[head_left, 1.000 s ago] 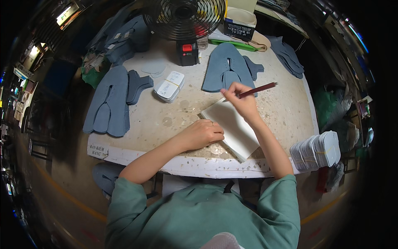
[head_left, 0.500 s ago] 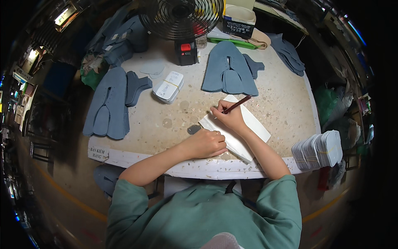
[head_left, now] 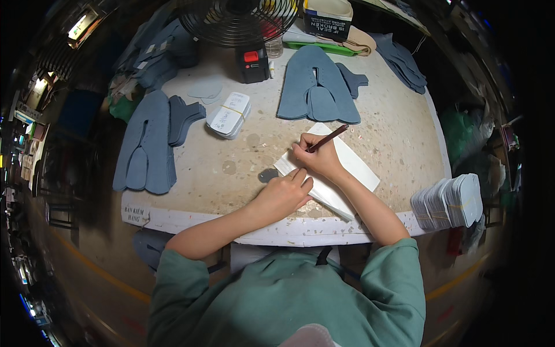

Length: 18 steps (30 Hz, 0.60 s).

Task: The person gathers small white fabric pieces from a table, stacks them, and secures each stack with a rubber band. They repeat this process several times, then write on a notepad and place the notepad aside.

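My right hand point(head_left: 319, 156) is closed around a dark red pen point(head_left: 330, 137), its lower end at the page of a white notebook point(head_left: 352, 159). The notebook lies slanted on the table in front of me. My left hand point(head_left: 284, 191) rests at the notebook's lower left side, fingers bent and gathered over its edge; the fingertips are partly hidden. Just beyond the left knuckles lies a small dark grey piece point(head_left: 267, 175), flat on the table.
Stacks of blue-grey cut shoe pieces stand at left point(head_left: 147, 144) and beyond the notebook point(head_left: 318, 87). A banded stack of white cards point(head_left: 230, 115) lies between them. More banded cards point(head_left: 448, 202) stand at the right edge. A black fan point(head_left: 240, 20) is at the back.
My left hand has shifted slightly up along the notebook, its index finger less curled. The right hand stays on the page with the pen. The whole view has shifted a little.
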{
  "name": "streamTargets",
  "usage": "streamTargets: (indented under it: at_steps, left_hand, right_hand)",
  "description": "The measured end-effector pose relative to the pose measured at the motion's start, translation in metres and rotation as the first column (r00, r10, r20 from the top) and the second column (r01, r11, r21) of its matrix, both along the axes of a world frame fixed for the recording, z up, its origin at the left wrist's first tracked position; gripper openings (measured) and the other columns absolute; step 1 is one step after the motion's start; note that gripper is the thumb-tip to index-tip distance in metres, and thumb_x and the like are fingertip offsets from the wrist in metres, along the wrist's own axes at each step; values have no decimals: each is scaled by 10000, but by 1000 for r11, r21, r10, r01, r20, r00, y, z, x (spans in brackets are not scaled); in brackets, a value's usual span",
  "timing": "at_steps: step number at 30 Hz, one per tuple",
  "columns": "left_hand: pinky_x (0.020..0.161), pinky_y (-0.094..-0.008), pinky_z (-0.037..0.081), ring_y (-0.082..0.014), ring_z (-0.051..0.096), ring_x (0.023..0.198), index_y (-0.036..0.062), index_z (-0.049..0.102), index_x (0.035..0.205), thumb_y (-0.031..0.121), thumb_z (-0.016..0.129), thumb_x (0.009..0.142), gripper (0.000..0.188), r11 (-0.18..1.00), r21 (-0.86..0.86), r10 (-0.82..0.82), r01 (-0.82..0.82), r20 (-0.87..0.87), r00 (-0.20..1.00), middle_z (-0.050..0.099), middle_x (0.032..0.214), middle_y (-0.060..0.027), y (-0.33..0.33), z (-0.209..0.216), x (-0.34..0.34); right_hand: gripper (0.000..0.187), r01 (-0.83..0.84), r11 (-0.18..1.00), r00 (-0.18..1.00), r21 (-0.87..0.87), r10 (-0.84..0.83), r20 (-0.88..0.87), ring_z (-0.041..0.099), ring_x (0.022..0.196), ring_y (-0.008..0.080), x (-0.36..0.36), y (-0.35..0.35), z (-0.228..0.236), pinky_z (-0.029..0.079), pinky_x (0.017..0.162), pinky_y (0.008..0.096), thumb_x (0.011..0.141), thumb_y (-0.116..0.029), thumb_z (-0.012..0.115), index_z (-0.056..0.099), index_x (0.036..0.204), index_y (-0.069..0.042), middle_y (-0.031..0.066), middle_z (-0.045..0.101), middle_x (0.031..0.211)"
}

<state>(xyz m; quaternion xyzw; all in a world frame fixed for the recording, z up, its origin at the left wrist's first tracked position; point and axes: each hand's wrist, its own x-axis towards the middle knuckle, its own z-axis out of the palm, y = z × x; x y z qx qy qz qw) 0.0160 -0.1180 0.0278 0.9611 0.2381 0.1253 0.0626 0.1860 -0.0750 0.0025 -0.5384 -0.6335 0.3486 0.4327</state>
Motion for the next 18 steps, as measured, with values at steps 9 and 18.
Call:
streamTargets:
  at_steps: [9, 18]
  left_hand:
    - [582, -278, 537, -210, 656, 672, 26, 571, 1116, 326, 656, 851, 409, 1000, -4, 8, -8, -8, 1000, 561, 1082, -145, 0, 3, 0]
    - [578, -275, 534, -207, 655, 682, 25, 582, 1115, 324, 654, 852, 404, 1000, -13, 2, -2, -9, 1000, 565, 1094, -149, 0, 4, -1]
  right_hand:
    - [348, 13, 1000, 1000, 7, -13, -1, 315, 477, 70, -1, 0, 1, 266, 443, 274, 788, -174, 668, 421, 579, -44, -10, 371, 478]
    - [340, 44, 999, 999, -5, -44, -21, 299, 485, 68, -1, -1, 2, 255, 445, 281, 766, -153, 655, 405, 569, -35, -6, 354, 474]
